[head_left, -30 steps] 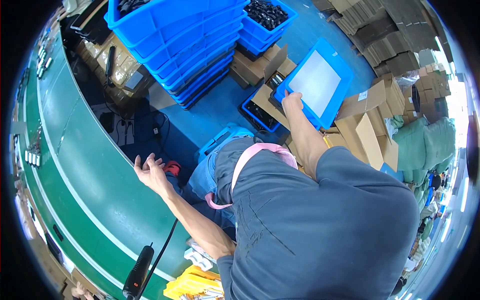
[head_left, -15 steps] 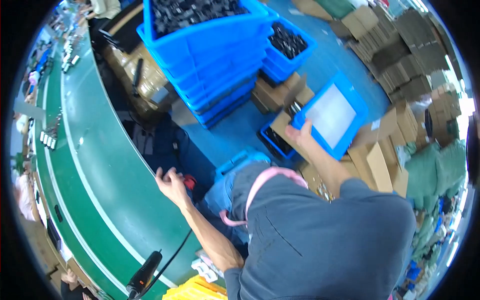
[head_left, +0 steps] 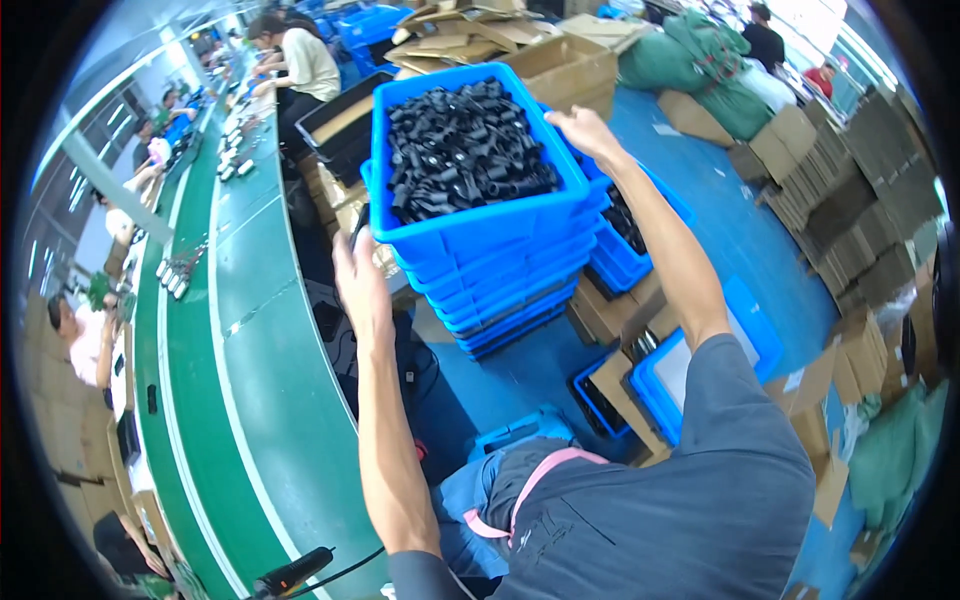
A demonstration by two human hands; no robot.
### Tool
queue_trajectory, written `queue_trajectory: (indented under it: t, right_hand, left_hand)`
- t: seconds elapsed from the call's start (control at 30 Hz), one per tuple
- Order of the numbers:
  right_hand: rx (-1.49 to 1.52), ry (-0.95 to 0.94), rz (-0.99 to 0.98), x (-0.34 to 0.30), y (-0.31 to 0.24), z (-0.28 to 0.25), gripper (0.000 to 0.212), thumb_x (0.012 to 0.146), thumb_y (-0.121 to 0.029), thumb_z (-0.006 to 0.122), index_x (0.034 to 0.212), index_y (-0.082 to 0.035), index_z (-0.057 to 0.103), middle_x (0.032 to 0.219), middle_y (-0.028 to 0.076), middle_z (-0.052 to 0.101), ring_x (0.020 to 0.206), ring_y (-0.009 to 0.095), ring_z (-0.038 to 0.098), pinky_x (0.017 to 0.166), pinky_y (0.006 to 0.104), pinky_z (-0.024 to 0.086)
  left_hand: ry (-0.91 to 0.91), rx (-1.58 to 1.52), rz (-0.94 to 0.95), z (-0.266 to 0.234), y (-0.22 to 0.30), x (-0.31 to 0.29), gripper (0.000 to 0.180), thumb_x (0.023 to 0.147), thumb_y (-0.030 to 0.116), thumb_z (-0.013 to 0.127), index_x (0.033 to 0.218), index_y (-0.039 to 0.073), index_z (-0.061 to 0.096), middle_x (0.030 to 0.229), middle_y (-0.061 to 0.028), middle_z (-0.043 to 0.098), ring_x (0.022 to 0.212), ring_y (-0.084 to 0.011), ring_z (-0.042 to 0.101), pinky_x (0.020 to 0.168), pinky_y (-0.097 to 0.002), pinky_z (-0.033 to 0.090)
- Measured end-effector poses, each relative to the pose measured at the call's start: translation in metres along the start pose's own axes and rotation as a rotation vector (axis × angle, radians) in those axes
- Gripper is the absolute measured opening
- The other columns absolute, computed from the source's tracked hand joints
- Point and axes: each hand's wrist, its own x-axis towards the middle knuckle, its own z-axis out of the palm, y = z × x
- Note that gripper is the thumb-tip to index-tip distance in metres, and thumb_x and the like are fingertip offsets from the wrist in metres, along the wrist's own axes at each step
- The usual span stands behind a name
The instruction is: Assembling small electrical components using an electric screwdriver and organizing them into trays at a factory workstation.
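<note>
My left hand point(head_left: 365, 290) is spread wide beside the near left part of the top bin point(head_left: 485, 232), and my right hand point(head_left: 588, 135) is at its far right corner, though I can't tell whether that one grips the rim. The bin sits heaped with black parts point(head_left: 465, 150) on a tall stack point(head_left: 500, 292), so I judge an uneven pull could tilt it and spill some. I count two hands, one top bin and one driver point(head_left: 292, 573) at near left; parts and nested bins defy counting.
</note>
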Motion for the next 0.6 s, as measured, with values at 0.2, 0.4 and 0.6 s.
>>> queue_trajectory:
  t: [0.2,0.4,0.6]
  right_hand:
    - [0.281,-0.471,0.342,0.066,0.024,0.038,0.032,0.084,-0.016,0.06,0.109,0.005,0.056,0.095,0.017,0.063,0.083,0.027,0.063,0.074,0.0445,0.051]
    - [0.268,-0.348,0.253,0.043,0.004,0.039,0.016,0.08,-0.009,0.062,0.091,0.001,0.063,0.072,0.009,0.06,0.06,0.018,0.056,0.055,0.0364,0.046]
    - [0.023,-0.387,-0.058,0.054,-0.014,0.028,0.006,0.072,-0.006,0.061,0.077,-0.002,0.062,0.062,0.004,0.055,0.054,0.013,0.05,0.05,0.0312,0.039]
  left_hand:
    - [-0.1,0.004,-0.267,0.04,-0.007,0.037,0.031,0.08,0.011,0.053,0.108,0.0,0.059,0.071,-0.0039,0.052,0.063,-0.0117,0.047,0.058,-0.0295,0.038]
    - [-0.205,-0.245,-0.349,0.032,-0.013,0.041,0.048,0.067,-0.007,0.041,0.112,-0.003,0.058,0.066,-0.0007,0.048,0.054,-0.0095,0.042,0.048,-0.0268,0.033]
    - [-0.168,-0.398,-0.294,0.015,0.016,-0.011,0.056,0.068,-0.014,0.041,0.123,-0.009,0.049,0.075,-0.0042,0.051,0.062,-0.0095,0.046,0.052,-0.0225,0.036]
